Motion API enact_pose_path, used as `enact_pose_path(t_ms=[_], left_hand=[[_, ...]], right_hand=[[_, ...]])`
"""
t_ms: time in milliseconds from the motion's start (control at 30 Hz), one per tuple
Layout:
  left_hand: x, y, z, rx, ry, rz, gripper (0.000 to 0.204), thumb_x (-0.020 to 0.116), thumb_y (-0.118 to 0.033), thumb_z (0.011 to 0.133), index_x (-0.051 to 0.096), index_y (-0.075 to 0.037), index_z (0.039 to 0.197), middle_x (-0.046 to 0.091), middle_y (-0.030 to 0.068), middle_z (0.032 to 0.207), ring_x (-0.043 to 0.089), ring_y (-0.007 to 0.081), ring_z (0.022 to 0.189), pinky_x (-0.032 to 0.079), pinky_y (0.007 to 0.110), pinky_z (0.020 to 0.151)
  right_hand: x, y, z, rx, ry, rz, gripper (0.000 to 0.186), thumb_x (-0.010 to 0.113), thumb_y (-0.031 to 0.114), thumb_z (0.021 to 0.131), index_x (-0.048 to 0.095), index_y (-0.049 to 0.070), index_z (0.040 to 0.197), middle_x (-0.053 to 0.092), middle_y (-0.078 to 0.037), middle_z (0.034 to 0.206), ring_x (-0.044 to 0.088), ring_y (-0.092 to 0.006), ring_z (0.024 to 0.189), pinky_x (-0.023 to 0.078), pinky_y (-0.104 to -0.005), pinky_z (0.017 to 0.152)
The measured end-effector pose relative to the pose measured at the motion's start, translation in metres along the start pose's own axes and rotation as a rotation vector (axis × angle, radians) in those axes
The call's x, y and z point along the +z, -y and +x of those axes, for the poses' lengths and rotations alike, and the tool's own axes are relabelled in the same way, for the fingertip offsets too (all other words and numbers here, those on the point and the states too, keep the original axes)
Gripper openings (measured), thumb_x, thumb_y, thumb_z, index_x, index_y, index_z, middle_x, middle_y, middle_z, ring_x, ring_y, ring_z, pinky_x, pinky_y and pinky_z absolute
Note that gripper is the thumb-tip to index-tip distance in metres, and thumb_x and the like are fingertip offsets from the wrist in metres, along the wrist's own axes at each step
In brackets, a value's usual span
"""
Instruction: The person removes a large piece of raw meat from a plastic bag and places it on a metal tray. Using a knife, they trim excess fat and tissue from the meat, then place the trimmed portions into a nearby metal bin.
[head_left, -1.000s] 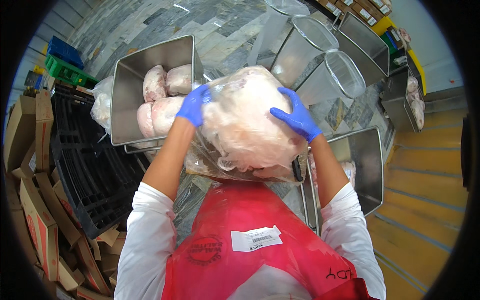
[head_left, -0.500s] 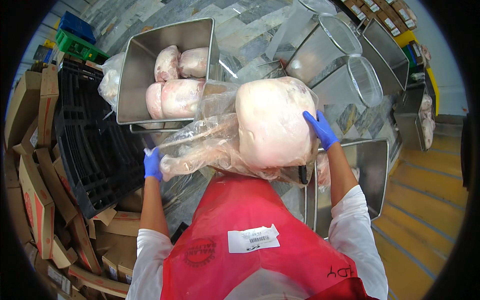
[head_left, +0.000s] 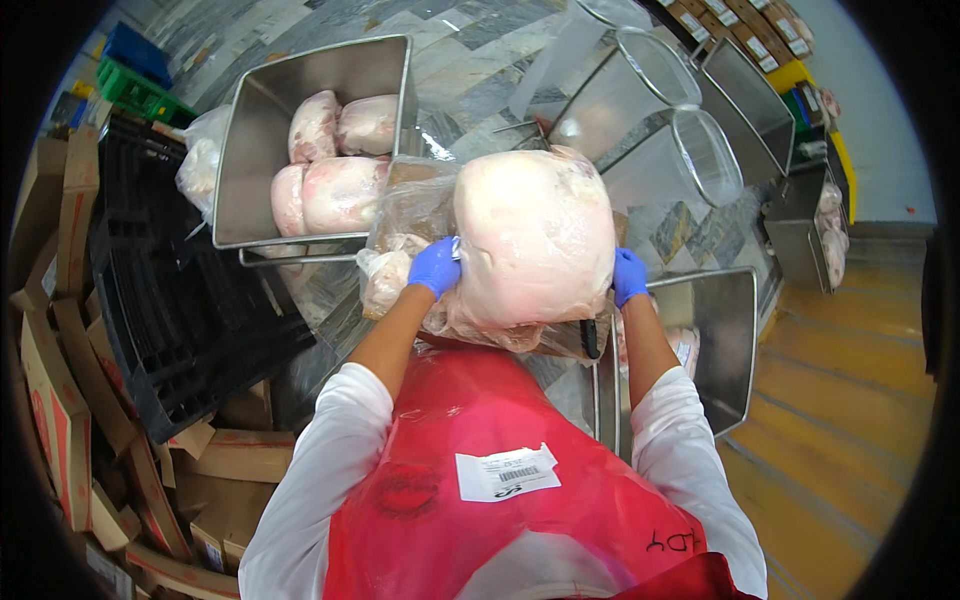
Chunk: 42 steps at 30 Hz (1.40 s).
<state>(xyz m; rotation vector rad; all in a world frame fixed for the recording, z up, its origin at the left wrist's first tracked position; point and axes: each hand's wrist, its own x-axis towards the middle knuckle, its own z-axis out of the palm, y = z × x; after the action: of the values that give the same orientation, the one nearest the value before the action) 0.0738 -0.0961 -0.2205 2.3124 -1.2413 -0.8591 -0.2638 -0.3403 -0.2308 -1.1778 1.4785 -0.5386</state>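
A large, pale, rounded block of meat (head_left: 535, 240) lies in front of me on brown cardboard, with clear plastic film (head_left: 400, 205) crumpled at its left and beneath it. My left hand (head_left: 435, 267), in a blue glove, presses against the block's left side, fingers closed at its edge. Against the opposite side, my gloved right hand (head_left: 628, 277) grips the block, with some fingers hidden. A bunched lump of film (head_left: 387, 275) sits just left of my left hand. Below the block's right corner a black handle (head_left: 589, 338) sticks out; the rest of it is hidden.
A steel bin (head_left: 235, 170) at the far left holds several meat blocks. Another steel bin (head_left: 735, 350) stands at my right. Liner-fitted bins (head_left: 690, 150) stand far right. A black pallet (head_left: 170, 280) and stacked cardboard boxes (head_left: 65, 390) line the left.
My left hand has let go of the stretched plastic film at the left and moved right to the block. The film has fallen into a bunch. My right hand has slid lower along the block's side.
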Motion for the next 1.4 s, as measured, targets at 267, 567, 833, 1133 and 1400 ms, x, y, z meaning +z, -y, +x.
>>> enact_pose_path(t_ms=[267,567,833,1133,1400], left_hand=[[-0.011,0.013,0.009,-0.100,0.144,0.057,0.042,0.046,-0.036,0.097,0.070,-0.003,0.104,0.067,0.0290,0.102,0.064,0.0471,0.098,0.050,0.055,0.088],[0.013,0.041,0.010,-0.144,0.129,-0.306,0.044,0.057,-0.033,0.094,0.066,0.008,0.107,0.070,0.0298,0.096,0.069,0.0412,0.088,0.052,0.048,0.078],[0.027,0.012,0.002,-0.256,0.046,-0.441,0.052,0.047,-0.040,0.100,0.069,0.007,0.099,0.068,0.0327,0.091,0.068,0.0456,0.093,0.051,0.052,0.077],[-0.015,0.056,-0.043,-0.498,0.141,-1.083,0.037,0.058,-0.041,0.099,0.069,-0.007,0.108,0.067,0.0026,0.090,0.060,0.0144,0.075,0.049,0.031,0.064],[-0.074,0.136,-0.105,-0.535,-0.097,-0.893,0.032,0.056,-0.032,0.102,0.067,-0.002,0.109,0.070,0.0049,0.093,0.065,0.0155,0.078,0.053,0.032,0.069]], right_hand=[[-0.025,0.030,0.019,-0.187,0.219,-1.623,0.023,0.066,0.020,0.085,0.075,0.006,0.101,0.071,-0.021,0.104,0.072,-0.0341,0.091,0.057,-0.0411,0.076],[0.010,0.028,-0.073,0.362,0.415,0.644,0.053,0.049,0.043,0.101,0.054,0.007,0.139,0.061,-0.008,0.136,0.059,-0.0249,0.122,0.047,-0.0392,0.105],[0.019,0.048,-0.074,0.337,0.487,0.747,0.062,0.047,0.051,0.101,0.049,0.007,0.144,0.058,-0.009,0.140,0.056,-0.0255,0.126,0.042,-0.0399,0.110],[0.041,0.051,-0.130,0.349,0.365,0.464,0.063,0.056,0.051,0.098,0.052,0.004,0.140,0.060,-0.011,0.134,0.060,-0.0240,0.116,0.049,-0.0380,0.100],[0.110,0.024,-0.185,0.310,0.576,-0.091,0.093,0.069,0.061,0.086,0.039,-0.006,0.143,0.052,-0.023,0.138,0.055,-0.0282,0.122,0.049,-0.0393,0.099]])
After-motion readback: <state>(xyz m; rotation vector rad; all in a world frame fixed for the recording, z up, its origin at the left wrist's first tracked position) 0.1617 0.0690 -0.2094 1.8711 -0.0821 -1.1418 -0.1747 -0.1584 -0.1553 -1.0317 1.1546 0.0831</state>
